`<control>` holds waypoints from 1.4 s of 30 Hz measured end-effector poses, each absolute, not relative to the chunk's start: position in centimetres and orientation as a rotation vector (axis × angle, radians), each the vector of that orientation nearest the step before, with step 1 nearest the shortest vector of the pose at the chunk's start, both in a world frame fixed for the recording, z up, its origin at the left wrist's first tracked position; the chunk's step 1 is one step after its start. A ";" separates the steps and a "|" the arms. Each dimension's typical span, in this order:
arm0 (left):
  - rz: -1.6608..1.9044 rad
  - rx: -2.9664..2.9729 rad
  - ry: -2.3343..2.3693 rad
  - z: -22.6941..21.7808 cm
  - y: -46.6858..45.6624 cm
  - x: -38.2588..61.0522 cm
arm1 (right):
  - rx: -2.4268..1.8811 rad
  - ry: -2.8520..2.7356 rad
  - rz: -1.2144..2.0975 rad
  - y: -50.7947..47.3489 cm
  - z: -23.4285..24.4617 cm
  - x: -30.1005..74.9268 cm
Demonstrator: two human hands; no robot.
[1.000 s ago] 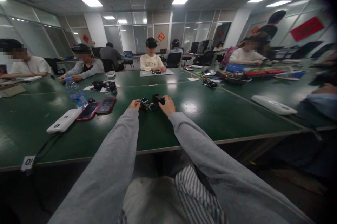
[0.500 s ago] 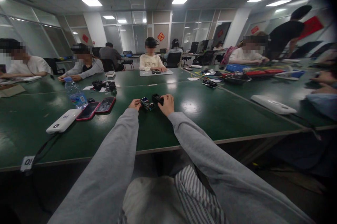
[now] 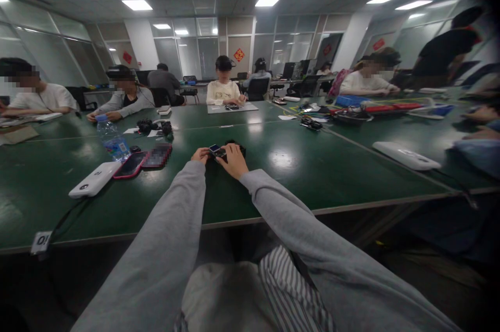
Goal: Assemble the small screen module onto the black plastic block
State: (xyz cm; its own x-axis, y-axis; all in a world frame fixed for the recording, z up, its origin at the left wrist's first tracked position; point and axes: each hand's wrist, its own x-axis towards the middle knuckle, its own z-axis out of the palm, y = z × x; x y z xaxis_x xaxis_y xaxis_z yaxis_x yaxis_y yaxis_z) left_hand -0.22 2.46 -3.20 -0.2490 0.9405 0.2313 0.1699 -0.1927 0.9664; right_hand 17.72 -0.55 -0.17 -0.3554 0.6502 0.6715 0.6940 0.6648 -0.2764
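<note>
A small circuit board with a little screen (image 3: 214,149) is at the middle of the green table (image 3: 297,186). My left hand (image 3: 200,155) pinches its left edge between thumb and fingers. From the right, my right hand (image 3: 235,163) closes on the board's other side, its fingers covering most of that half. Just behind the right hand is a black case (image 3: 242,151), largely hidden by the fingers.
To the left lie two phones in red cases (image 3: 130,165), a white power bank (image 3: 94,180) and a water bottle (image 3: 112,139). Another white power bank (image 3: 406,156) lies right. Cables and tools (image 3: 312,123) are heaped farther back. Several people sit around the table.
My right hand has let go of the black case and moved left onto the circuit board. The left hand stays at the board's left edge. A standing person at right has shifted rightward.
</note>
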 end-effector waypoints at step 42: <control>1.506 1.389 1.355 -4.5 4.1 -1.0 | -1.037 -2.121 0.260 2.9 -3.2 16.3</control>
State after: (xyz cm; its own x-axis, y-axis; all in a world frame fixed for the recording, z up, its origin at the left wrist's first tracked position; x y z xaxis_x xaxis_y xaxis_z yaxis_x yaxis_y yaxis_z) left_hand -0.99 4.10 -4.51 -0.2067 0.9417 0.2656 0.1650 -0.2340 0.9581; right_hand 16.28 2.88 -3.23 -0.3924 0.7469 0.5368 0.5949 0.6512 -0.4712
